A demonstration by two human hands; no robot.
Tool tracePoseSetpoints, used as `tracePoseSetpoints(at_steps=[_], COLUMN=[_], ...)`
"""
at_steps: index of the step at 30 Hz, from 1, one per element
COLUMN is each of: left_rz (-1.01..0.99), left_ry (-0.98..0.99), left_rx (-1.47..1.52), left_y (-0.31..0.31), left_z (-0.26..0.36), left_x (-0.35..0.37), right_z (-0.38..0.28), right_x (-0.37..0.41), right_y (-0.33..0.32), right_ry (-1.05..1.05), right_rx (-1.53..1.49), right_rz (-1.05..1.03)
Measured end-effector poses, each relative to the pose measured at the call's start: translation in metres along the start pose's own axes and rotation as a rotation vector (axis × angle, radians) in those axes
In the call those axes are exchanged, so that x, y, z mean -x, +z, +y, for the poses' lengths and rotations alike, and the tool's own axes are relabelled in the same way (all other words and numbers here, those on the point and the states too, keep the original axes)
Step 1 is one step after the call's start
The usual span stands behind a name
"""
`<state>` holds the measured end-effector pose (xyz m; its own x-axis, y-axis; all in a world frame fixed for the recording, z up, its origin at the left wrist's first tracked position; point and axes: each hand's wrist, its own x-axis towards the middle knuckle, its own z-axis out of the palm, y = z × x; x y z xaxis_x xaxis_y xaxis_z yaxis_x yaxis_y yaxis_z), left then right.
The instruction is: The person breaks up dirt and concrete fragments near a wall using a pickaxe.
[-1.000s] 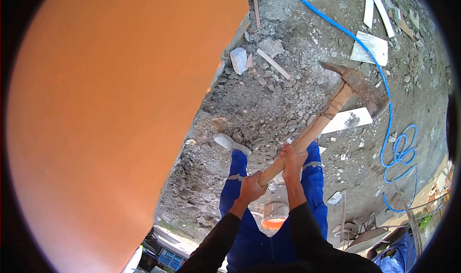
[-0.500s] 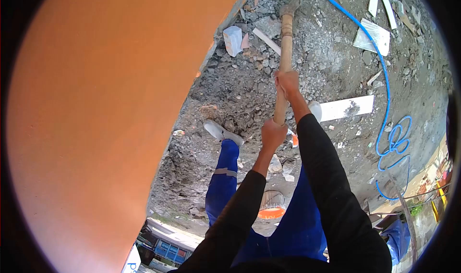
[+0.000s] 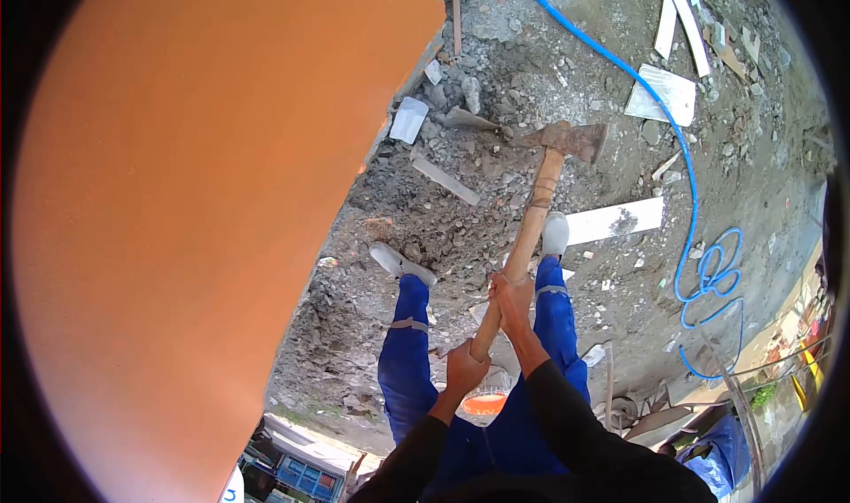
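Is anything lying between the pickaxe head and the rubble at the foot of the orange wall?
Nothing visible does. The pickaxe head lies right over the rubble. A wooden strip and a white shard lie beside it; the blue hose runs clear to the right.

Pickaxe (image 3: 532, 222) over rubble (image 3: 460, 204), wall (image 3: 204, 220) left

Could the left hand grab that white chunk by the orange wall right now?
Probably not: the left hand is closed round the pickaxe handle, and the white chunk lies in rubble beyond the left shoe.
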<state>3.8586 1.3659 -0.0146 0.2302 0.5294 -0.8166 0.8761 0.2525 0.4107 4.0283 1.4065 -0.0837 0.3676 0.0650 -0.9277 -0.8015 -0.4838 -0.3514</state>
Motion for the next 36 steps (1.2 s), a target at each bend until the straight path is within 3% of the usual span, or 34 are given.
tracePoseSetpoints(at_steps=[2,6,7,10,12,15,17,24,27,29,32,33,36], left_rz=[-0.088,-0.140,-0.092,-0.039,-0.007,0.030,-0.023,0.001,-0.009,-0.055,-0.094,-0.096,-0.201], left_ry=[0.043,0.396,0.551,0.673,0.683,0.369,0.000,-0.044,-0.086,-0.074,0.015,0.127,0.210], left_rx=[0.002,0.065,0.106,0.129,0.097,0.049,0.003,-0.091,-0.086,-0.096,-0.019,-0.021,0.067], left_y=[0.004,0.010,0.019,0.035,0.047,0.069,0.080,0.025,0.019,0.015,0.015,0.022,0.039], left_z=[0.000,0.073,0.098,0.180,0.190,0.155,0.130,-0.006,-0.058,-0.068,-0.060,-0.055,0.005], left_x=[0.006,-0.067,-0.100,-0.185,-0.225,-0.228,-0.191,-0.073,0.001,0.040,0.063,0.056,0.003], right_z=[-0.010,-0.104,-0.134,-0.215,-0.241,-0.192,-0.124,0.036,0.090,0.111,0.074,0.063,0.084], right_x=[0.028,0.030,0.018,-0.046,-0.090,-0.185,-0.223,-0.113,-0.042,-0.004,0.049,0.052,-0.003], right_y=[-0.019,-0.040,-0.044,-0.045,-0.033,-0.017,-0.020,0.017,0.001,-0.014,-0.038,-0.046,-0.072], right_ry=[-0.072,-0.360,-0.461,-0.716,-0.762,-0.521,-0.315,-0.128,-0.051,-0.020,-0.059,-0.109,-0.175], right_rx=[-0.154,-0.297,-0.326,-0.331,-0.258,-0.014,0.186,0.212,0.039,-0.041,-0.093,-0.091,-0.119], right_rz=[0.080,0.207,0.221,0.269,0.268,0.179,0.085,0.094,0.031,0.039,0.085,0.119,0.128])
